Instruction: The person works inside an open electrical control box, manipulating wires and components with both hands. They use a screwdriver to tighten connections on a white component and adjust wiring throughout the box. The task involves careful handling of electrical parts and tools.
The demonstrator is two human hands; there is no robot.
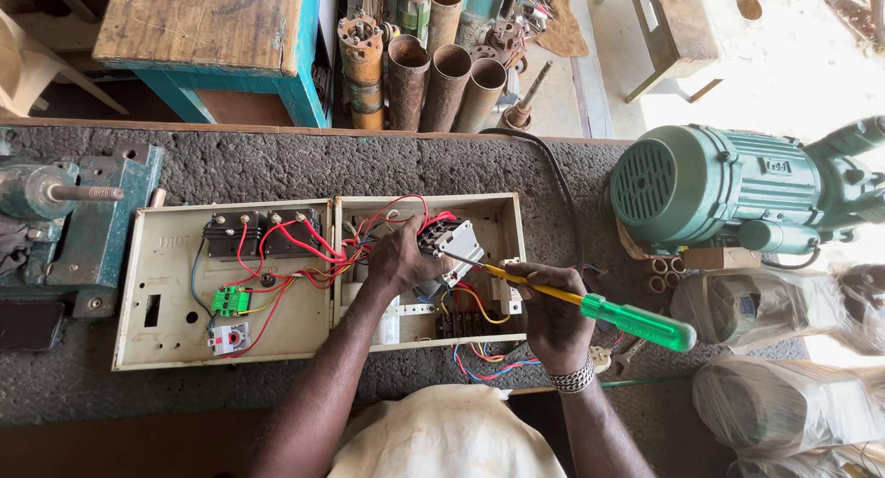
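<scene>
Head view, looking down: right hand clamped around yellow-shafted, green-handled screwdriver, long axis slanting up-left, tip touching white plastic switch block. Left hand closed on that block, nearer of the two, steadying it inside right half of open beige metal control box amid red wires. Block up and left of right grip. Green electric motor well apart, right.

Light: we see strong daylight from the upper right.
Glare: the floor there washes out to white.
Bench: evenly lit, soft shadows under our hands.
Sharpness: crisp at centre, slight wide-angle bending at edges.
</scene>
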